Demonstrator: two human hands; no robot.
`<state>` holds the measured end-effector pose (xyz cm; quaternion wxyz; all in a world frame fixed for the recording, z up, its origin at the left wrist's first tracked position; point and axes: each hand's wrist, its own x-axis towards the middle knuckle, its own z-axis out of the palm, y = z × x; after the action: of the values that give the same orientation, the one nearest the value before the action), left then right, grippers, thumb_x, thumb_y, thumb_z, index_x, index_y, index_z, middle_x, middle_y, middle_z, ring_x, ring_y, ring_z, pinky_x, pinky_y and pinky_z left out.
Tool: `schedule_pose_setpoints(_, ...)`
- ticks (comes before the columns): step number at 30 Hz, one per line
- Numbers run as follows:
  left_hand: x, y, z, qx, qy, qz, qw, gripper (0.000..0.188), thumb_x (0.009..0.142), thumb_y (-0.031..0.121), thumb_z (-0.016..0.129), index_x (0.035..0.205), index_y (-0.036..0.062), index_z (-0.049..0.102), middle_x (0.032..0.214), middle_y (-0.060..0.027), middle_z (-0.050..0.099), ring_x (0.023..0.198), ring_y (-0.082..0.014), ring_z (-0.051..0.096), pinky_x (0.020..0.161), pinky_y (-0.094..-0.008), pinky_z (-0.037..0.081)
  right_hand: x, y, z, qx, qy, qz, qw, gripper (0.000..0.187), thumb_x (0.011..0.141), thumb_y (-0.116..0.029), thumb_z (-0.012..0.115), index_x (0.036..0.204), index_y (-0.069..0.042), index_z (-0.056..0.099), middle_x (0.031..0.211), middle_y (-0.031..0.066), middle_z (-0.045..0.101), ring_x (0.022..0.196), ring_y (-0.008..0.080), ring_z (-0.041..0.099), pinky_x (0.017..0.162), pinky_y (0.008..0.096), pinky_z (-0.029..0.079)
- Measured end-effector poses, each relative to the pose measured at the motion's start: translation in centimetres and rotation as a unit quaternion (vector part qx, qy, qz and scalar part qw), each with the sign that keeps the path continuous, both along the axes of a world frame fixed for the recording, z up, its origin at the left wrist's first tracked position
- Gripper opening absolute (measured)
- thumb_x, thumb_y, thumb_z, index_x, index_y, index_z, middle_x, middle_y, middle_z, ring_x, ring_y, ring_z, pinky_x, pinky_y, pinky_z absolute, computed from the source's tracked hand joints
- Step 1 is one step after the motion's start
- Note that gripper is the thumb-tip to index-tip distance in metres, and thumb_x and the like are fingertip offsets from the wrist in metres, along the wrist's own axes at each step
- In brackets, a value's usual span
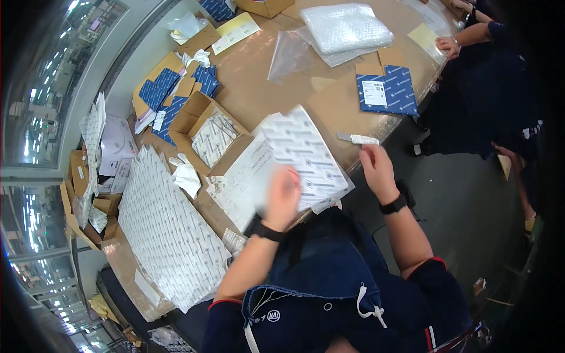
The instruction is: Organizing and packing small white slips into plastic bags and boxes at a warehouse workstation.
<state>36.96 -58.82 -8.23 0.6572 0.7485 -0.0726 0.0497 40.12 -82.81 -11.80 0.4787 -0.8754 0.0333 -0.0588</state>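
Note:
My left hand (285, 197) is over the left edge of a stack of white sheets with a grey-blue printed pattern (312, 159). Motion smears its fingers, so their grip does not show. At the table's right edge, my right hand (378, 172) has its fingers bent and closed at the white-wrapped handle of a small knife (364, 139), whose flat grey blade points left. Beneath and left of the stack lies a worn white sheet (238, 185) with dark specks. An open cardboard box (191, 115) behind it contains pieces wrapped in the same patterned paper.
A large patterned sheet (168, 229) covers the table's left side, near a crumpled white glove (186, 175). Bubble wrap (347, 28) and a blue-and-brown carton (387, 91) lie farther back. Folded blue packaging (159, 88) is piled by the window. Another person's hand (448, 47) rests at the far right edge.

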Motion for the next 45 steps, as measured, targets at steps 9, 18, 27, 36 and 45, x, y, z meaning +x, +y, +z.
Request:
schedule_pose_setpoints(9,-0.5,-0.4,-2.7,0.211,0.028,-0.185,0.959,0.030,0.076,0.007,0.056,0.104,0.0026,0.045,0.105,-0.0164,0.046,0.100,-0.0322,0.047,0.084,-0.0344,0.041,-4.7,1.9,-0.2,0.369,0.441,0.007,0.818,0.034,0.081,-0.028,0.065,0.098,-0.001,0.053,0.080,0.0072,0.061,0.068,0.0121,0.058,0.062,0.0242,0.048)
schedule_pose_setpoints(18,7.8,3.8,-5.6,0.334,-0.041,-0.005,0.942,0.080,0.069,0.016,0.069,0.134,0.0030,0.025,0.124,-0.0211,0.044,0.111,-0.0357,0.047,0.094,-0.0367,0.038,-4.9,2.0,0.4,0.106,0.151,0.097,0.978,0.015,0.081,-0.006,0.058,0.094,0.002,0.056,0.078,0.0088,0.061,0.066,0.0093,0.056,0.059,0.0249,0.046)
schedule_pose_setpoints(27,4.3,5.4,-1.8,-0.170,0.140,-0.024,0.975,0.043,0.075,-0.007,0.060,0.113,0.0032,0.044,0.112,-0.0090,0.053,0.104,-0.0187,0.050,0.088,-0.0310,0.042,-0.8,1.5,4.6,0.146,-0.047,0.193,0.969,0.015,0.079,-0.001,0.057,0.094,-0.001,0.055,0.089,0.0084,0.060,0.078,0.0100,0.054,0.069,0.0239,0.044)
schedule_pose_setpoints(36,0.4,3.6,-6.2,-0.174,0.108,0.106,0.973,0.039,0.079,-0.010,0.055,0.111,0.0067,0.041,0.100,-0.0074,0.054,0.094,-0.0149,0.052,0.083,-0.0260,0.044,0.0,4.2,-0.5,0.293,0.095,0.188,0.933,0.031,0.075,0.004,0.057,0.105,-0.003,0.053,0.094,0.0022,0.056,0.087,0.0096,0.051,0.077,0.0242,0.042)
schedule_pose_setpoints(45,2.0,5.7,-3.7,-0.037,0.160,0.089,0.982,0.030,0.083,0.007,0.056,0.110,0.0000,0.045,0.102,-0.0133,0.059,0.092,-0.0213,0.056,0.081,-0.0302,0.043,-0.8,3.1,1.9,0.205,0.169,0.259,0.929,0.023,0.085,-0.007,0.052,0.105,0.003,0.057,0.097,0.0068,0.062,0.088,0.0106,0.056,0.078,0.0261,0.045)
